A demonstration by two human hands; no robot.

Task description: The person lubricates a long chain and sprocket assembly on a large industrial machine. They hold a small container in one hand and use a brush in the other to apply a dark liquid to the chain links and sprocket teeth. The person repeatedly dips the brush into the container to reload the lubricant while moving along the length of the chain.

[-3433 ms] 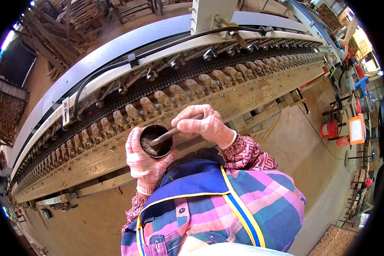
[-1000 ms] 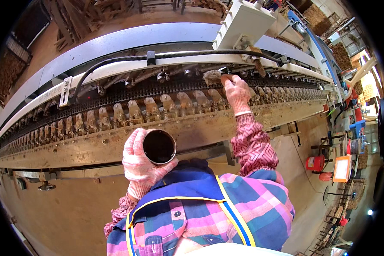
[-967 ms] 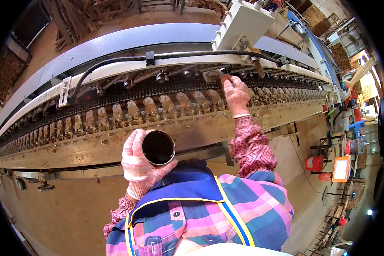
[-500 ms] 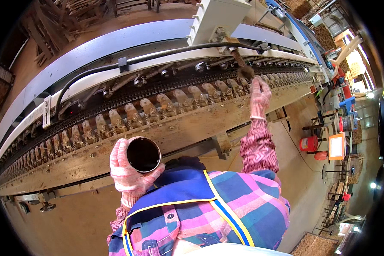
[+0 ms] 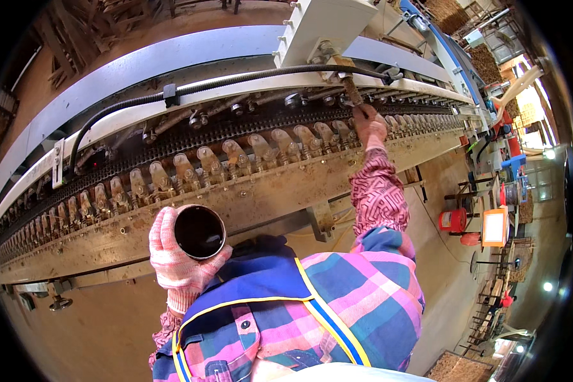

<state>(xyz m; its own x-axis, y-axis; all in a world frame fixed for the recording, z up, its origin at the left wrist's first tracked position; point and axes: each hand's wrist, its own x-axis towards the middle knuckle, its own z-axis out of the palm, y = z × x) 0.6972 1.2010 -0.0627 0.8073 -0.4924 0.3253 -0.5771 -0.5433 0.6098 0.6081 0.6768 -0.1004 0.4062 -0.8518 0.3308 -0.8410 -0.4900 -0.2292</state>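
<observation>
My left hand (image 5: 179, 258), in a pink knit glove, is wrapped around a dark round cup (image 5: 199, 232); the fingers curl close about its side, holding it upright with the mouth facing me. The inside is black and I cannot tell what it holds. The cup sits just below the chain (image 5: 235, 130) of the long machine, in front of its dusty lower rail (image 5: 254, 197) and close to my chest.

My right hand (image 5: 369, 126) reaches well up and away from the cup, to the chain's far stretch, just under the white housing (image 5: 321, 25). Its fingers are pinched narrow around a thin dark stick, likely a brush (image 5: 358, 105), whose tip touches the machine near a rusty fitting there. The grip itself is small and partly turned away, so I cannot make out exactly how the fingers lie on it.

A black ribbed hose (image 5: 235, 83) runs along above the chain. Below the chain stands a row of tan carriers (image 5: 210, 159), caked with dust. The machine's ends bend off toward the rim and are cut away. To the right of the chain, lower on the floor, a red can (image 5: 453, 221) stands, too small to read further.
</observation>
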